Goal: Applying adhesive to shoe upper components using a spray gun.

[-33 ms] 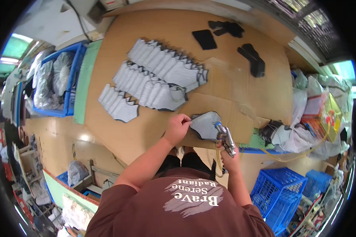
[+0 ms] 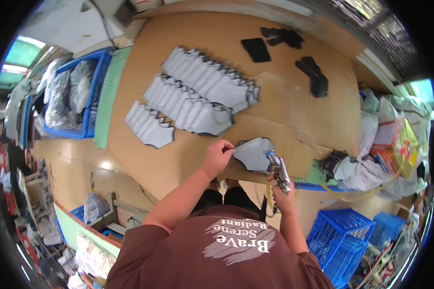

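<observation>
A grey-white flat piece with dark edges (image 2: 253,154) lies on the cardboard close to my body. At its left corner, my left hand (image 2: 219,157) is closed in a pinch, thumb and finger meeting at the edge. A metal spray gun (image 2: 281,174) with a blue collar near its nozzle fills my right hand (image 2: 283,197), whose fingers wrap the handle. The nozzle sits over the right edge of the piece. Left of and beyond my hands, similar grey pieces (image 2: 202,82) lie overlapped in slanting rows. The fingers on the trigger are partly hidden.
Black cut pieces (image 2: 314,77) lie at the far right of the cardboard sheet (image 2: 332,115). On the left stands a blue crate (image 2: 88,113) with plastic-wrapped goods. Plastic bags and a yellow hose (image 2: 345,197) are at the right, above blue crates (image 2: 340,231) on the floor.
The whole view has shifted a little, so the scene appears slightly further right. My hands, the spray gun and the grey piece keep nearly the same places relative to each other.
</observation>
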`<state>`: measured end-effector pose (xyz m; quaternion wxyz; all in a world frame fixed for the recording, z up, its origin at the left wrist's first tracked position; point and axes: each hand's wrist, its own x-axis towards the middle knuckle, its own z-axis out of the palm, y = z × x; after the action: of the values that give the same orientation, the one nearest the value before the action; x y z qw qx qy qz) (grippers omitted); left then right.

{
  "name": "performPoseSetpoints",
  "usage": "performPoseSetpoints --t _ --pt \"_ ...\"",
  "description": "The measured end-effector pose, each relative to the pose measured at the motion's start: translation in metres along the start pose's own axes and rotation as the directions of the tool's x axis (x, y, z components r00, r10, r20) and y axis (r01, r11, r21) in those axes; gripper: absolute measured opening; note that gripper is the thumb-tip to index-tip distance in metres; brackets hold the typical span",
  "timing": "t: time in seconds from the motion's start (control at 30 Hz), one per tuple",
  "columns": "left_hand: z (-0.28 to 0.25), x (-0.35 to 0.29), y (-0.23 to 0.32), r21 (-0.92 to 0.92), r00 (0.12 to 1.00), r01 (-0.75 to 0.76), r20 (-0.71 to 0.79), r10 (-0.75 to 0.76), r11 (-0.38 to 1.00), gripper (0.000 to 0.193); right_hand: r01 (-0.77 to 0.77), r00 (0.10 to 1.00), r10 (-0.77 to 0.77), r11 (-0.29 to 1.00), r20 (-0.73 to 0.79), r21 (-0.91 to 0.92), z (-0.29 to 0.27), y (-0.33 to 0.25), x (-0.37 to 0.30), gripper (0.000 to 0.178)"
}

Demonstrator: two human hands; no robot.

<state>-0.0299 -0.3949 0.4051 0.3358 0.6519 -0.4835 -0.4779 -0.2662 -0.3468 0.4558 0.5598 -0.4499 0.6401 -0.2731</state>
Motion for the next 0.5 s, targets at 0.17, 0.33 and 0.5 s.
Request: performPoseSetpoints --t 0.17,0.33,0.5 --pt "-0.079 -0.020 -0.060 -0.401 0.936 0.224 -0.167 -0.311 0.889 0.013 0.053 0.995 -0.060 0.995 0.076 0.083 -0.005 0.008 -0.002 0.043" --pt "-0.174 -0.043 -0.119 -0.453 0.804 0.171 -0.449 -0.390 0.875 0.011 0.029 0.992 -0.036 0.998 0.125 0.062 -0.001 0.003 0.001 0.042" --pt "-0.195 -0.026 -0.127 -0.318 0.768 0.198 -0.537 -0.348 0.927 0.013 0.023 0.988 -0.028 0.999 0.153 0.038 0.003 0.001 0.002 0.039"
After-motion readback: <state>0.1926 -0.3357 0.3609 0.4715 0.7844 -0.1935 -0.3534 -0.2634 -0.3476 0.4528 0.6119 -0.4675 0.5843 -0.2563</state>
